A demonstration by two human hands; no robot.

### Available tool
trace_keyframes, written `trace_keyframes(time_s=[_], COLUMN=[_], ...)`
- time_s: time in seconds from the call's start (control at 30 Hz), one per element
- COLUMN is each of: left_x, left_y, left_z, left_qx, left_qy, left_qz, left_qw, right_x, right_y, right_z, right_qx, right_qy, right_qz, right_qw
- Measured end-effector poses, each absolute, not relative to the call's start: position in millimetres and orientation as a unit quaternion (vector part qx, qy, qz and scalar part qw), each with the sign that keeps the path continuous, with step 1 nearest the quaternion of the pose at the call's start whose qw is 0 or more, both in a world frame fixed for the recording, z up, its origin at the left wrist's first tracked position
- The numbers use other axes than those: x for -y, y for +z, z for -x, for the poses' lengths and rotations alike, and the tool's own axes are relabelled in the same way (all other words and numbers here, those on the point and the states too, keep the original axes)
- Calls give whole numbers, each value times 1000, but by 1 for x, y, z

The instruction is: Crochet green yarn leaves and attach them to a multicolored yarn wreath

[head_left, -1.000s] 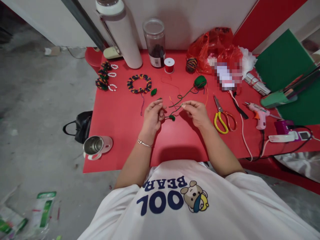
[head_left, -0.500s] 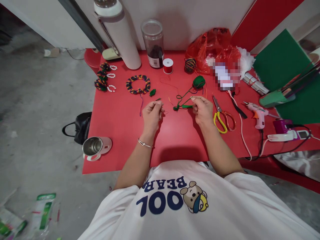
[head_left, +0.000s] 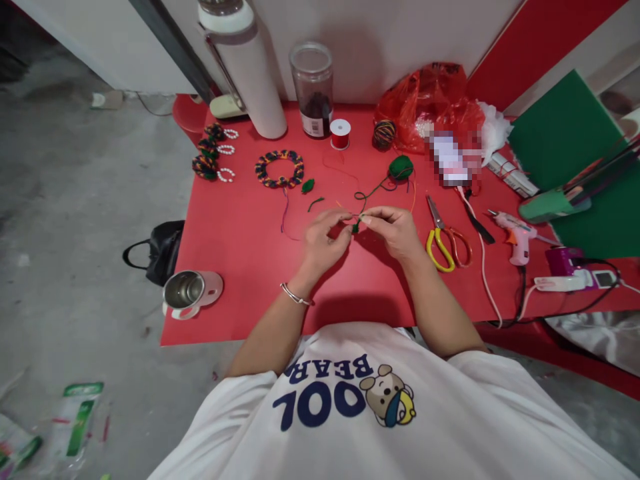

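Observation:
My two hands meet over the middle of the red table (head_left: 240, 280). Between their fingertips is a small piece of green yarn work (head_left: 355, 228). My right hand (head_left: 394, 232) pinches it between thumb and fingers. Closed at the fingertips on the other side is my left hand (head_left: 326, 244); something thin and dark shows at its tips, too small to name. Green yarn runs from near my fingers to a green yarn ball (head_left: 401, 168). A short green yarn snippet (head_left: 316, 204) and a small green leaf-shaped piece (head_left: 308, 186) lie beyond my left hand.
Yellow-and-orange-handled scissors (head_left: 440, 243) and a pink glue gun (head_left: 520, 240) lie at right. A multicoloured yarn ring (head_left: 280, 169) lies at left. A steel-lined mug (head_left: 193, 293) stands near the left edge. Behind are a white flask (head_left: 255, 80), a jar (head_left: 313, 87) and a red bag (head_left: 425, 100).
My hands have come together from well apart. The small green piece, which lay on the table, is now between my fingertips. The green snippet beside my left hand now shows fully.

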State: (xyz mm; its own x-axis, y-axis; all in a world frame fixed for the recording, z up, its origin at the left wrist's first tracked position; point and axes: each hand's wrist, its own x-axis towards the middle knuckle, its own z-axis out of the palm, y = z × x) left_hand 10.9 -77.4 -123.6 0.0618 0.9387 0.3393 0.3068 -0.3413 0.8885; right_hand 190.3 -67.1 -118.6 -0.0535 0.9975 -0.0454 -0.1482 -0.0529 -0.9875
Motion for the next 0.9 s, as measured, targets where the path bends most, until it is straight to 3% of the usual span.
trace_keyframes(time_s=[0.23, 0.33, 0.53, 0.73, 0.8, 0.9], left_x=[81, 78, 111, 211, 233, 249], left_y=[-134, -137, -113, -98, -103, -116], left_z=[-22, -30, -15, 86, 131, 181], left_qx=[-435, -445, -473, -634, -727, -778], left_qy=[486, 479, 518, 540, 528, 558], left_qz=[-521, -513, -666, -548, -423, -288], left_qw=[551, 556, 254, -82, -118, -7], right_x=[67, 68, 61, 57, 58, 56], right_y=[-118, -116, -115, -124, -128, -132], right_z=[-190, -189, -186, -175, -171, -167], right_qx=[500, 513, 466, 388, 365, 345], right_qy=[531, 514, 508, 583, 609, 622], right_qz=[486, 486, 507, 499, 496, 500], right_qw=[481, 486, 517, 510, 500, 495])
